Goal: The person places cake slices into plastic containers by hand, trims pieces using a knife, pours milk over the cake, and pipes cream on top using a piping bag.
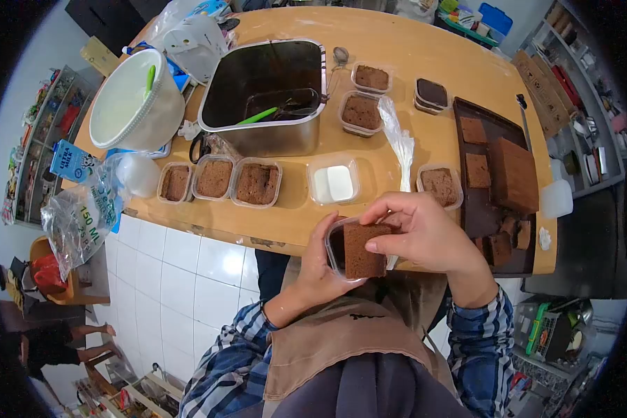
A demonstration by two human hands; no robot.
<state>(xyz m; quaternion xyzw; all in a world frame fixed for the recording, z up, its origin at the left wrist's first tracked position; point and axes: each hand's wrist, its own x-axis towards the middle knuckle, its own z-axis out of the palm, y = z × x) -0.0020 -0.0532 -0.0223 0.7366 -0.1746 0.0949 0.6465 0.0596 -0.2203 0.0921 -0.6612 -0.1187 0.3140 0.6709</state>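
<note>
My left hand (315,261) is wrapped around a small clear plastic cup (335,252) with something dark inside, held at the table's front edge. Between the fingers and thumb of my right hand (421,233) is a square slice of brown cake (361,252), tilted over the cup's mouth and hiding part of it. Just beyond my hands stands a clear cup with a white filling (333,183). To the right of it lies a white piping bag (397,139), and a cup topped with cake (440,187) sits beside my right hand.
A deep metal pan (261,139) with dark sauce and a green-handled spatula stands at the back, beside a white bowl (161,115). Several cake-filled cups (214,177) line the front left. A dark tray (477,219) at right carries a cake block (514,174) and cut pieces.
</note>
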